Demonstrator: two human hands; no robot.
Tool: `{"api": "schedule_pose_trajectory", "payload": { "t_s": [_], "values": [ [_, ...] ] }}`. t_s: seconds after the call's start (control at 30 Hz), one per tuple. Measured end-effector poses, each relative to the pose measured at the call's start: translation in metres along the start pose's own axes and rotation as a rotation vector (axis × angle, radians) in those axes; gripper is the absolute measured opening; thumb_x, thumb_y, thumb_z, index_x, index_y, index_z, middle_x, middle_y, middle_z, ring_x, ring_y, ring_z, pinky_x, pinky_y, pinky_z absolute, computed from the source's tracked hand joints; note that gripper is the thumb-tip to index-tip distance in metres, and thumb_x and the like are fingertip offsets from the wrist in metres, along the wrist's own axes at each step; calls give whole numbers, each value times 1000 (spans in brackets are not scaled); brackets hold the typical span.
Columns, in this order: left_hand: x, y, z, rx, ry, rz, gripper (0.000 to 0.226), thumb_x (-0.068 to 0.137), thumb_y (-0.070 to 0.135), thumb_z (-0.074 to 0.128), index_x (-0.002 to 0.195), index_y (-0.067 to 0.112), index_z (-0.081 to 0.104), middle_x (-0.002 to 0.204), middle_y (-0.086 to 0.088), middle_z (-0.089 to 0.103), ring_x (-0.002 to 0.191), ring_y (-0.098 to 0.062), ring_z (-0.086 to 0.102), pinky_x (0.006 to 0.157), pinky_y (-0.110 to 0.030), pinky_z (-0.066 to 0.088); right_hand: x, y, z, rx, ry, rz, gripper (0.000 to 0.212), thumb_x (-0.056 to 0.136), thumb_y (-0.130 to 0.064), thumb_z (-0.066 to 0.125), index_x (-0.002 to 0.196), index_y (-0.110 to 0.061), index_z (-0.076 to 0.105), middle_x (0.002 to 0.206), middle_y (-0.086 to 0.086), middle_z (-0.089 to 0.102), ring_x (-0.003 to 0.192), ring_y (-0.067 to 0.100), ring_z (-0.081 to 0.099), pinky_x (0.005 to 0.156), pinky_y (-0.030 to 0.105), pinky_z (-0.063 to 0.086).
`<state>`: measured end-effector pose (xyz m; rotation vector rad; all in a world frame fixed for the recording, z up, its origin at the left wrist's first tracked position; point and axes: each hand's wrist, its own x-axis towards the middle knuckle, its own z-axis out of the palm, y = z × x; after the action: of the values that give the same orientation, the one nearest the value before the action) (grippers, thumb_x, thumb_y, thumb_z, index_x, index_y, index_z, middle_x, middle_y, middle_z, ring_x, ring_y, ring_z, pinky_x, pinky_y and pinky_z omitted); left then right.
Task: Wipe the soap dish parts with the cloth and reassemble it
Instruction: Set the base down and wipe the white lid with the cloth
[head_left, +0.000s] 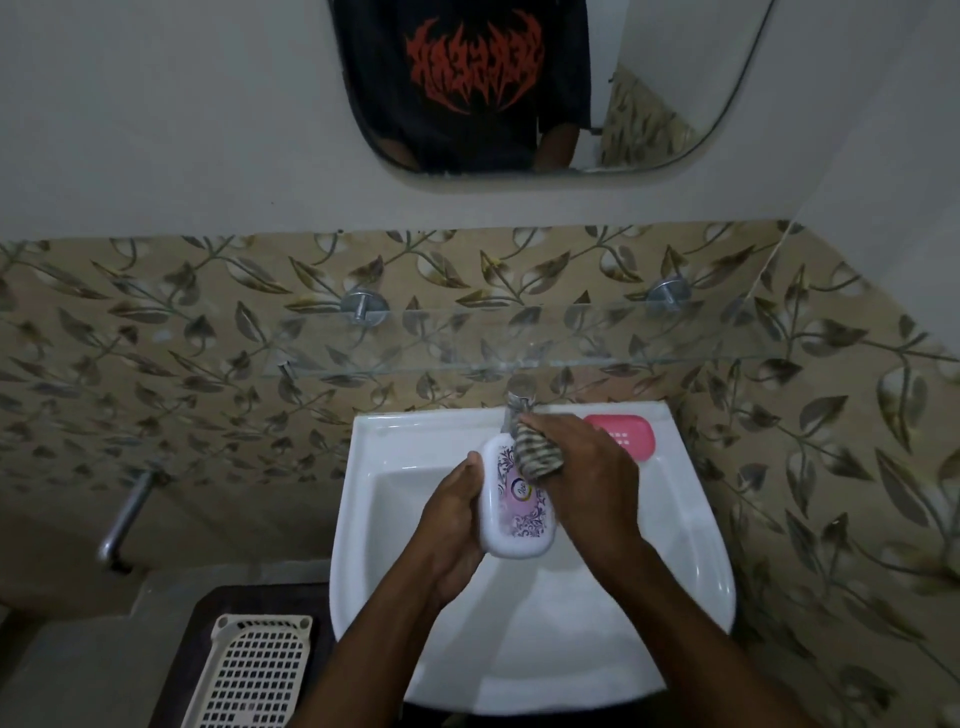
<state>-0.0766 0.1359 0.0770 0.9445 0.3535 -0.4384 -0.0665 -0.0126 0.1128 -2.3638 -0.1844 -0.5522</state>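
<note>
Now at frame centre, over sink (395, 436): our left hand (457, 519) clamps white soap dish lid (514, 506) steady, printed face up; our right hand (587, 467) bunches striped cloth (537, 449) against it, wiping. Pink dish base (621, 434) waits upper right on rim, clear of work.

The lid (514, 501) in my left hand (452, 525) is smooth, glossy white plastic with a printed label. My right hand (592, 467) grips a coarse striped cloth (537, 449). Basin (696, 561): glazed ceramic, glossy. Pink tray (631, 434): matt plastic. Tap (519, 395): polished metal.
</note>
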Motion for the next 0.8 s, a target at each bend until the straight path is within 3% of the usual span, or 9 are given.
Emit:
{"api": "schedule_pose_trajectory", "payload": {
  "t_s": [0.17, 0.27, 0.33, 0.43, 0.57, 0.67, 0.73, 0.8],
  "values": [
    [4, 9, -2, -26, 29, -49, 47, 100, 39, 42, 126, 4, 59, 107, -19, 73, 95, -27, 72, 78, -37, 58, -31, -20, 15, -1, -105, -207, 54, 59, -20, 88, 110, -27, 71, 104, -5, 74, 91, 12, 68, 83, 20, 51],
    [-2, 6, -4, -24, 24, -41, 53, 91, 43, 48, 122, 3, 61, 112, -21, 72, 99, -33, 70, 73, -40, 59, -32, -4, 7, 53, -76, -53, 37, 69, -21, 74, 106, -26, 73, 103, -6, 74, 90, 14, 69, 83, 21, 51],
    [-4, 0, -4, 8, 7, -14, 56, 87, 43, 48, 126, 4, 59, 117, -20, 70, 104, -33, 69, 78, -40, 60, -11, 4, 2, 58, -18, 90, 27, 76, -26, 64, 102, -27, 73, 97, -5, 74, 86, 16, 68, 78, 28, 54],
    [-3, 1, 3, -63, 15, -36, 50, 98, 39, 41, 128, 2, 57, 125, -23, 65, 103, -31, 70, 81, -39, 60, 0, -10, 6, 61, -42, 8, 35, 71, -16, 73, 104, -28, 72, 101, -7, 71, 89, 13, 66, 75, 28, 55],
    [0, 13, -1, -229, 34, -106, 55, 102, 44, 36, 124, -2, 58, 123, -28, 64, 103, -36, 67, 81, -45, 60, -47, -26, 14, 47, -154, -119, 39, 73, -17, 77, 107, -33, 67, 102, -10, 68, 89, 11, 66, 72, 24, 56],
    [-3, 15, -6, -269, 19, -54, 55, 101, 42, 34, 128, -1, 55, 115, -24, 69, 104, -36, 66, 86, -51, 55, -49, -5, 5, 132, -100, -5, 38, 75, -10, 70, 107, -31, 70, 101, -11, 67, 93, 10, 66, 76, 29, 56],
    [-6, 10, -1, -295, -15, -55, 54, 101, 42, 32, 124, -1, 58, 113, -21, 71, 98, -32, 71, 78, -47, 60, -27, 2, 0, 102, -12, 72, 34, 75, -13, 63, 104, -29, 71, 98, -8, 66, 90, 14, 66, 73, 32, 54],
    [-5, 7, 3, -296, -27, -54, 54, 102, 42, 31, 122, 0, 59, 114, -21, 71, 97, -32, 72, 75, -46, 61, -15, -4, 0, 18, 9, 56, 32, 74, -13, 67, 103, -27, 71, 97, -5, 67, 87, 17, 65, 69, 33, 55]
  ]
}}
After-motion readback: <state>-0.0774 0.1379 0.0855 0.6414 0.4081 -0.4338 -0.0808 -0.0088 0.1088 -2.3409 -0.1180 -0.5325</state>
